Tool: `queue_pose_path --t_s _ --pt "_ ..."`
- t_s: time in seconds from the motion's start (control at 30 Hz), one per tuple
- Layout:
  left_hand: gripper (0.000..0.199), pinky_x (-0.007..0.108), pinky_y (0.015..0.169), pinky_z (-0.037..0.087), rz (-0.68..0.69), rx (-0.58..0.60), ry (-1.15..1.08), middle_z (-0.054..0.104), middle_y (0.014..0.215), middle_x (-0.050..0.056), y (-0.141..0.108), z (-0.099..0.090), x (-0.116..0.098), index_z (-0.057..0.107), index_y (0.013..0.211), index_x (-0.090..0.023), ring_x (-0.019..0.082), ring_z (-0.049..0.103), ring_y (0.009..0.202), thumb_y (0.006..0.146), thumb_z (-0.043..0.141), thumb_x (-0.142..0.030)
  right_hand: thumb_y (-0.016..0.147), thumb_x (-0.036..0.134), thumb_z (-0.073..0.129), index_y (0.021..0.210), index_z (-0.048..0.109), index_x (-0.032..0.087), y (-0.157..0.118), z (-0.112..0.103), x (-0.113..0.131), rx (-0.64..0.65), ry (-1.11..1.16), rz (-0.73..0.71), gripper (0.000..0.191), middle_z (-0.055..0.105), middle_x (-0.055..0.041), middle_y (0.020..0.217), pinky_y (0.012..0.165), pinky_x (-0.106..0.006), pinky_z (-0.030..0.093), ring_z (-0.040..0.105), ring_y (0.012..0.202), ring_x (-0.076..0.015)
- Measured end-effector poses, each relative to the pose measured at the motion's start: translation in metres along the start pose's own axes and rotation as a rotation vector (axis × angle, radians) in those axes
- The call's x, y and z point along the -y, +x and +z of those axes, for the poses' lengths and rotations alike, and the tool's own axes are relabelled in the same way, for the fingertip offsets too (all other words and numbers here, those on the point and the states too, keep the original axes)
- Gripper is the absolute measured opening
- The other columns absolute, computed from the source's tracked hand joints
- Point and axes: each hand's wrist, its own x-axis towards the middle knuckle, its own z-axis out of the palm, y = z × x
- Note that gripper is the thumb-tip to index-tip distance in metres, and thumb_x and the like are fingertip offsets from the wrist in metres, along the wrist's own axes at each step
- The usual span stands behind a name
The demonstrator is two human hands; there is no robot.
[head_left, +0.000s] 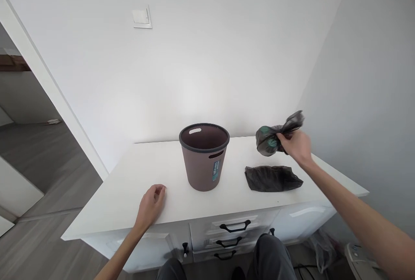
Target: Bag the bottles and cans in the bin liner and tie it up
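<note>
My right hand (295,143) grips the gathered neck of a dark, see-through garbage bag (266,141), held just over the right back part of the white cabinet top. Greenish things show through its bulging lower end, too dim to name. Below it, a folded black garbage bag (272,178) lies flat on the top. A mauve trash can (203,167) with a dark rim, handle slots and a teal label stands upright near the middle. To its left, my left hand (153,202) rests on the surface with fingers curled together; whether anything is in them is hidden.
The white cabinet (129,185) has black drawer handles (235,226) on its front. Behind it is a wall with a light switch (142,17). A doorway opens at the left. On the floor at lower right lie a clear plastic bag (321,249) and a grey appliance (361,258).
</note>
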Motion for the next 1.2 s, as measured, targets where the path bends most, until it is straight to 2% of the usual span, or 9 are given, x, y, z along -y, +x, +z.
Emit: queue_pose_path --t_s 0.1,0.23,0.43,0.5,0.6,0.73,0.8,0.9,1.2 --pt "0.04 0.038 0.08 0.051 0.028 0.006 0.055 0.073 0.103 0.006 0.004 0.002 0.006 0.065 0.101 -0.024 0.025 0.066 0.087 0.096 0.044 -0.058 0.082 0.038 0.065 0.077 0.072 0.015 0.0 0.058 -0.021 0.04 -0.038 0.093 0.024 0.077 -0.0153 0.082 0.079 -0.039 0.051 0.072 0.08 -0.0308" --pt "0.039 0.036 0.077 0.051 0.054 0.003 0.099 0.072 0.098 0.005 0.007 0.003 0.01 0.066 0.099 -0.024 0.024 0.065 0.085 0.096 0.045 -0.057 0.085 0.04 0.064 0.076 0.076 0.013 -0.021 0.116 -0.025 0.116 -0.045 0.193 0.03 0.077 -0.0184 0.081 0.082 -0.04 0.052 0.073 0.084 -0.0329" --pt "0.039 0.035 0.073 0.05 0.079 -0.008 0.126 0.072 0.093 0.005 0.007 0.003 0.011 0.067 0.099 -0.024 0.023 0.065 0.081 0.097 0.045 -0.055 0.089 0.04 0.059 0.066 0.076 0.014 -0.048 0.166 -0.021 0.236 -0.025 0.256 0.038 0.076 -0.0189 0.072 0.084 -0.039 0.054 0.075 0.087 -0.0346" --pt "0.039 0.035 0.073 0.05 0.08 -0.009 0.129 0.072 0.092 0.005 0.006 0.003 0.011 0.067 0.1 -0.024 0.023 0.065 0.082 0.097 0.045 -0.055 0.09 0.042 0.059 0.074 0.077 0.013 -0.057 0.168 -0.021 0.273 -0.004 0.218 0.037 0.077 -0.0183 0.08 0.084 -0.037 0.055 0.075 0.09 -0.0338" --pt "0.039 0.035 0.073 0.051 0.082 -0.016 0.129 0.072 0.091 0.005 0.006 0.003 0.011 0.068 0.099 -0.023 0.023 0.066 0.08 0.097 0.046 -0.056 0.089 0.041 0.061 0.105 0.076 0.01 -0.082 0.158 -0.025 0.311 0.022 0.146 0.038 0.078 -0.0186 0.104 0.088 -0.036 0.055 0.073 0.102 -0.0326" --pt "0.04 0.035 0.075 0.052 0.079 -0.023 0.138 0.073 0.093 0.004 0.006 0.004 0.01 0.069 0.099 -0.024 0.023 0.066 0.081 0.096 0.047 -0.056 0.095 0.045 0.052 0.149 0.049 0.008 -0.136 0.139 -0.044 0.315 -0.042 -0.054 0.066 0.055 -0.0212 0.15 0.11 -0.041 0.046 0.053 0.138 -0.033" --pt "0.04 0.035 0.075 0.052 0.086 -0.022 0.149 0.074 0.093 0.005 0.006 0.005 0.009 0.07 0.098 -0.024 0.023 0.067 0.083 0.095 0.047 -0.056 0.099 0.052 0.044 0.154 0.044 0.007 -0.159 0.132 -0.056 0.343 -0.171 -0.141 0.071 0.044 -0.0202 0.16 0.123 -0.048 0.03 0.038 0.15 -0.0339" --pt "0.042 0.035 0.076 0.052 0.086 -0.02 0.176 0.075 0.094 0.005 0.004 0.005 0.007 0.071 0.098 -0.024 0.025 0.067 0.085 0.094 0.047 -0.058 0.102 0.062 0.032 0.155 0.044 0.007 -0.176 0.128 -0.067 0.451 -0.344 -0.127 0.077 0.035 -0.0182 0.166 0.128 -0.052 0.014 0.023 0.157 -0.0333" --pt "0.045 0.034 0.073 0.053 0.062 -0.04 0.202 0.077 0.093 0.005 0.001 0.007 -0.002 0.072 0.099 -0.025 0.024 0.068 0.08 0.092 0.046 -0.061 0.104 0.06 0.022 0.162 0.036 0.011 -0.172 0.125 -0.063 0.545 -0.436 -0.094 0.076 0.025 -0.0133 0.171 0.13 -0.048 0.008 0.017 0.16 -0.0284"
